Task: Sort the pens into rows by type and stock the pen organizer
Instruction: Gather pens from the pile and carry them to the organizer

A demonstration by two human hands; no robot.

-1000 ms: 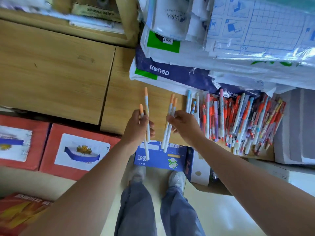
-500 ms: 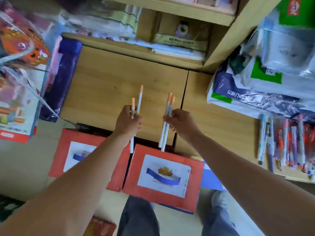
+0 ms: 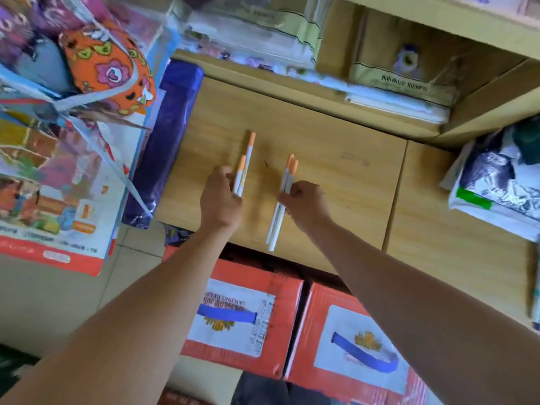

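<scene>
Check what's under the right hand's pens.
Only the wooden counter shows beneath the pens; the right hand covers the patch under their middle.

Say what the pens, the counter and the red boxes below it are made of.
The pens look plastic: smooth white barrels, orange caps. The counter looks like wood-grain laminate or veneer, going by its even grain and dull sheen. The red boxes look cardboard: printed labels, creased worn edges.

"YANJING BEER", upside down, on the white label [image 3: 230,317] of the left red carton [image 3: 287,290].
</scene>
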